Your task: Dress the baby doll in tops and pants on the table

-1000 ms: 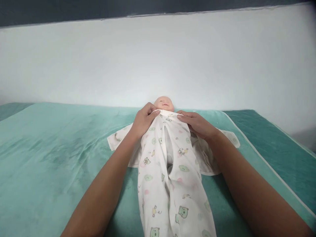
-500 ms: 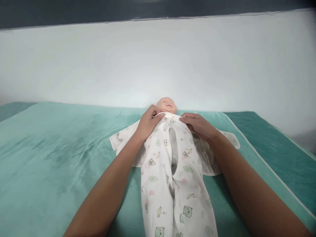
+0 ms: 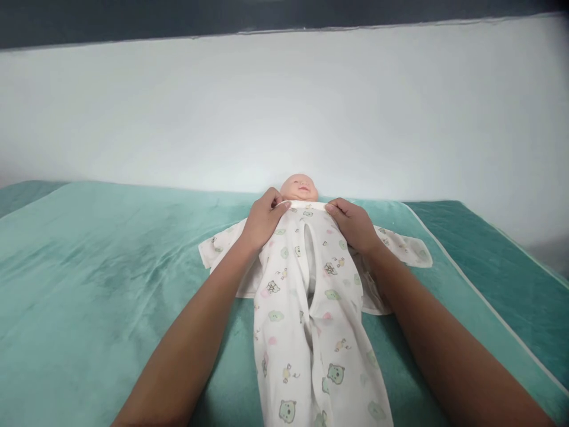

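A pair of white baby pants with bear prints and a slit at the crotch lies over a baby doll, legs toward me. My left hand pinches the left end of the waistband just below the doll's chin. At the other end, my right hand grips the waistband between thumb and fingers. Under the pants a matching baby shirt is spread, its sleeves reaching out to both sides. The doll's body is hidden beneath the cloth; only its head shows.
A green plush blanket covers the surface, with wrinkles on the left. Its pale edging runs along the right over a darker green cloth. Behind the doll's head stands a white wall with a dark band on top.
My right hand has shifted slightly left and up along the waistband. The waistband now looks straighter, and more of the shirt's right sleeve shows.
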Available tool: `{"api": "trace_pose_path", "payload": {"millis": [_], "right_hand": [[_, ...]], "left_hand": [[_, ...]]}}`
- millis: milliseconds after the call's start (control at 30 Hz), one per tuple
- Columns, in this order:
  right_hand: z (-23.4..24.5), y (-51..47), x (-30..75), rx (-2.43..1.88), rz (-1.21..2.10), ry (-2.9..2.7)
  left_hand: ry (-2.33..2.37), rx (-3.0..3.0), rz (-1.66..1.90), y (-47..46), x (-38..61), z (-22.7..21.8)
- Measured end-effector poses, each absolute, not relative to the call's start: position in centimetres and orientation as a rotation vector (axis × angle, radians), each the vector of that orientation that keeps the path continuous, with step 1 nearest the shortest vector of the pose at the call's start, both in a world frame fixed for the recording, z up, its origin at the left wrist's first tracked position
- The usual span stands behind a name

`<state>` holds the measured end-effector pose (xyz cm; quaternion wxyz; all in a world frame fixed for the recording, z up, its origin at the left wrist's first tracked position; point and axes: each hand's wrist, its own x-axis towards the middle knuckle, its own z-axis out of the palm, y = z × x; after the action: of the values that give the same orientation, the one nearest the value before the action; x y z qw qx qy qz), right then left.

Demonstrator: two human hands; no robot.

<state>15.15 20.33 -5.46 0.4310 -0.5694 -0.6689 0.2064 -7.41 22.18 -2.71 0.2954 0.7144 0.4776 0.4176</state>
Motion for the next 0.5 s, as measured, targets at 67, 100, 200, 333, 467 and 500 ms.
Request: {"api": "trace_pose_path", "payload": {"millis": [67, 100, 200, 333, 467, 500], "right_hand": [[-5.8, 20.1, 14.7, -1.445, 0.380, -1.698], [-6.0, 20.0, 14.5, -1.456, 0.336, -1.719], [-6.3, 19.9, 14.1, -1.472, 0.245, -1.782], [-6.7, 20.3, 14.2, -1.434, 0.135, -1.826], [-7.1, 20.1, 14.6, -1.328, 0.069, -1.908], [-7.1, 19.8, 14.7, -1.290, 0.076, -1.941]], "left_hand": [[1.336, 1.874, 1.157, 22.5, -7.5, -3.0], [1.344, 1.864, 1.162, 22.6, -7.6, -3.1], [1.304, 1.868, 1.106, 22.8, -7.7, -3.3], [1.298, 1.899, 1.023, 22.7, -7.8, -3.1], [1.329, 1.945, 0.946, 22.4, -7.8, -3.0], [1.321, 1.967, 0.939, 22.3, -7.9, -3.1]]}}
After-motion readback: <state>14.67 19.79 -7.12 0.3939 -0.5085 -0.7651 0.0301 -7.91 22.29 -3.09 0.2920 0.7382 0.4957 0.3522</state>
